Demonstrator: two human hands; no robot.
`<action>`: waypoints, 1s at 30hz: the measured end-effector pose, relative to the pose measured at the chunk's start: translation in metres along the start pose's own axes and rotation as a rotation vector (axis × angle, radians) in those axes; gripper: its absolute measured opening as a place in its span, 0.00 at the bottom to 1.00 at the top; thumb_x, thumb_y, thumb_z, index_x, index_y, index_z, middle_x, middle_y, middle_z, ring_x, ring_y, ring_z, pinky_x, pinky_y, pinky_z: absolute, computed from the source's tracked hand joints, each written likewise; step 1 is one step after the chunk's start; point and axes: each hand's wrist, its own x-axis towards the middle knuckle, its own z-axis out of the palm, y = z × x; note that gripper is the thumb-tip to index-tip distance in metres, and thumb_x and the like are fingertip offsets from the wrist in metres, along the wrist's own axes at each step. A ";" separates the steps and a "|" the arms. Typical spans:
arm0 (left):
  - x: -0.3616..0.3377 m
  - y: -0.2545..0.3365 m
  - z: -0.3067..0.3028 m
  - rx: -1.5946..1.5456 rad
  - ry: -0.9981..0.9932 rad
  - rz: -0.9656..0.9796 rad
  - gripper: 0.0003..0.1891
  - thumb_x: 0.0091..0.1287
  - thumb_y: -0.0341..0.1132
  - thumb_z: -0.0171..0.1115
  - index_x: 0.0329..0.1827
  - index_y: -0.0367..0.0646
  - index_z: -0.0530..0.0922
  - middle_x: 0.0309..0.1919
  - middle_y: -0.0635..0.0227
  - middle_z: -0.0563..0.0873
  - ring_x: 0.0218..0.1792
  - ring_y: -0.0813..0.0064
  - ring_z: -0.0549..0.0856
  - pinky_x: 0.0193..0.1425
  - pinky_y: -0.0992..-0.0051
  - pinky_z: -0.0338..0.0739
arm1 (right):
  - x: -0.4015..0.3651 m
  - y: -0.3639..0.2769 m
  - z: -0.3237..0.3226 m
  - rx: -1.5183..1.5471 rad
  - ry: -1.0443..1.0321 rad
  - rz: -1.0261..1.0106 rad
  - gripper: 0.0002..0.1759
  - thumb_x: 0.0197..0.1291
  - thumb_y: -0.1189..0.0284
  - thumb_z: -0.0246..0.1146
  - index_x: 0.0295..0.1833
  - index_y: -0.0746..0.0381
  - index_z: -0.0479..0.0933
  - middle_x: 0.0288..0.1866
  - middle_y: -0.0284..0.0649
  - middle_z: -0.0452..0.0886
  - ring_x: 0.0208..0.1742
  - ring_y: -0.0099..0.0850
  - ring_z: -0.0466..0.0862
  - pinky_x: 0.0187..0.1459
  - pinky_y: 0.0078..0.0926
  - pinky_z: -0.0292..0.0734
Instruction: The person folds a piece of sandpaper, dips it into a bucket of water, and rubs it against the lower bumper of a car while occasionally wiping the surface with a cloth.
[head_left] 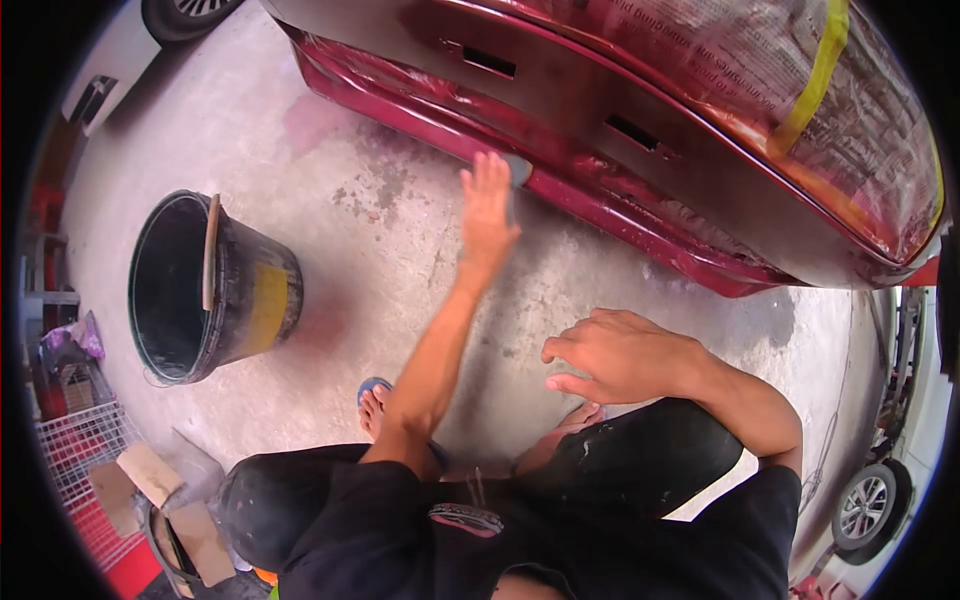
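Car bumper (pixel 600 212), glossy dark red, slants across the upper view, low over the concrete floor (pixel 390 275); the person's left hand (pixel 488 215) reaches to its lower edge, fingers straight and nearly together, with a small grey piece (pixel 518 171) beside the fingertips, though I can't tell whether the hand has hold of it. The right hand (pixel 622 355) hangs loosely half open near the right knee (pixel 650 445), holding nothing; a black bucket (pixel 238 290) with a yellow band stands off to the left, and printed plastic sheeting (pixel 700 60) with yellow tape (pixel 815 85) covers part of the car above.
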 end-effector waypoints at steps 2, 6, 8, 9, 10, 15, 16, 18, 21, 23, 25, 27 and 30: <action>0.018 -0.055 -0.007 0.119 0.102 0.027 0.50 0.56 0.18 0.66 0.88 0.39 0.59 0.88 0.53 0.60 0.89 0.46 0.53 0.90 0.44 0.50 | -0.004 -0.001 0.001 -0.025 0.014 -0.006 0.21 0.76 0.56 0.62 0.53 0.66 0.84 0.34 0.52 0.89 0.42 0.57 0.88 0.52 0.52 0.82; 0.052 -0.073 -0.024 0.166 0.153 -0.137 0.42 0.59 0.18 0.59 0.83 0.29 0.64 0.82 0.38 0.66 0.84 0.36 0.62 0.89 0.43 0.52 | -0.012 -0.010 -0.011 0.011 -0.208 0.175 0.22 0.78 0.52 0.60 0.58 0.61 0.82 0.49 0.50 0.89 0.54 0.52 0.86 0.62 0.50 0.77; 0.030 -0.023 -0.002 0.059 0.115 -0.044 0.44 0.56 0.18 0.58 0.82 0.25 0.63 0.83 0.34 0.63 0.86 0.36 0.58 0.89 0.42 0.51 | -0.008 -0.010 -0.015 -0.031 -0.195 0.179 0.23 0.78 0.52 0.60 0.57 0.62 0.82 0.47 0.50 0.89 0.52 0.53 0.86 0.62 0.51 0.78; 0.013 0.018 0.008 -0.041 0.077 -0.064 0.44 0.56 0.15 0.55 0.83 0.30 0.65 0.84 0.42 0.64 0.87 0.42 0.58 0.89 0.45 0.53 | -0.005 -0.008 -0.013 -0.037 -0.160 0.143 0.23 0.78 0.52 0.60 0.56 0.62 0.82 0.46 0.51 0.89 0.52 0.53 0.86 0.61 0.51 0.78; -0.002 0.044 0.014 -0.100 -0.066 -0.084 0.46 0.54 0.14 0.57 0.84 0.32 0.65 0.84 0.43 0.64 0.87 0.44 0.59 0.89 0.45 0.53 | -0.001 -0.005 -0.008 -0.042 -0.131 0.119 0.23 0.78 0.52 0.60 0.55 0.63 0.82 0.44 0.51 0.89 0.51 0.53 0.87 0.61 0.51 0.78; 0.031 -0.060 -0.015 0.073 0.127 -0.006 0.44 0.56 0.13 0.56 0.83 0.36 0.68 0.83 0.45 0.68 0.86 0.47 0.60 0.89 0.46 0.54 | -0.011 -0.007 -0.002 -0.017 -0.241 0.176 0.23 0.78 0.53 0.60 0.51 0.64 0.82 0.39 0.51 0.89 0.50 0.55 0.88 0.58 0.53 0.80; 0.039 -0.080 -0.025 0.108 0.086 -0.088 0.46 0.55 0.14 0.58 0.84 0.36 0.66 0.84 0.44 0.67 0.86 0.44 0.60 0.89 0.47 0.54 | -0.016 -0.009 -0.001 -0.008 -0.240 0.179 0.23 0.78 0.53 0.60 0.50 0.65 0.82 0.38 0.52 0.89 0.49 0.55 0.88 0.57 0.54 0.80; 0.040 -0.073 -0.019 0.115 0.080 -0.125 0.47 0.54 0.15 0.61 0.85 0.36 0.65 0.84 0.44 0.66 0.86 0.42 0.60 0.90 0.47 0.53 | -0.020 -0.009 -0.003 -0.032 -0.236 0.160 0.23 0.78 0.54 0.60 0.49 0.66 0.82 0.36 0.52 0.88 0.47 0.57 0.89 0.54 0.54 0.82; 0.007 0.003 0.012 -0.023 0.037 0.013 0.49 0.52 0.15 0.63 0.85 0.38 0.66 0.84 0.45 0.66 0.86 0.44 0.61 0.90 0.48 0.52 | -0.007 -0.007 -0.007 -0.086 -0.165 0.112 0.23 0.78 0.55 0.60 0.47 0.67 0.83 0.32 0.52 0.87 0.42 0.58 0.89 0.49 0.54 0.83; -0.006 0.048 0.008 -0.139 -0.164 0.057 0.49 0.52 0.14 0.62 0.85 0.40 0.67 0.84 0.47 0.67 0.86 0.46 0.62 0.90 0.48 0.52 | 0.002 -0.006 -0.007 -0.093 -0.091 0.061 0.24 0.78 0.55 0.60 0.47 0.68 0.83 0.31 0.53 0.87 0.40 0.59 0.89 0.47 0.54 0.83; 0.007 -0.011 -0.002 -0.023 -0.114 0.173 0.49 0.53 0.13 0.60 0.85 0.43 0.67 0.84 0.53 0.69 0.86 0.51 0.63 0.90 0.48 0.53 | 0.000 -0.008 -0.006 -0.073 -0.112 0.101 0.23 0.78 0.55 0.60 0.47 0.68 0.83 0.32 0.52 0.87 0.42 0.58 0.89 0.49 0.55 0.83; 0.026 -0.072 -0.015 0.089 0.064 0.064 0.48 0.54 0.11 0.58 0.85 0.43 0.67 0.83 0.52 0.71 0.86 0.49 0.64 0.90 0.47 0.53 | -0.005 -0.008 -0.005 -0.052 -0.172 0.146 0.23 0.78 0.55 0.60 0.47 0.67 0.83 0.34 0.52 0.88 0.44 0.57 0.89 0.51 0.55 0.82; 0.035 -0.086 -0.020 0.087 0.106 -0.069 0.49 0.52 0.11 0.57 0.85 0.38 0.65 0.85 0.49 0.66 0.87 0.48 0.58 0.91 0.47 0.49 | -0.019 -0.006 -0.003 -0.033 -0.233 0.181 0.23 0.78 0.54 0.59 0.49 0.66 0.83 0.37 0.52 0.88 0.47 0.57 0.88 0.53 0.55 0.82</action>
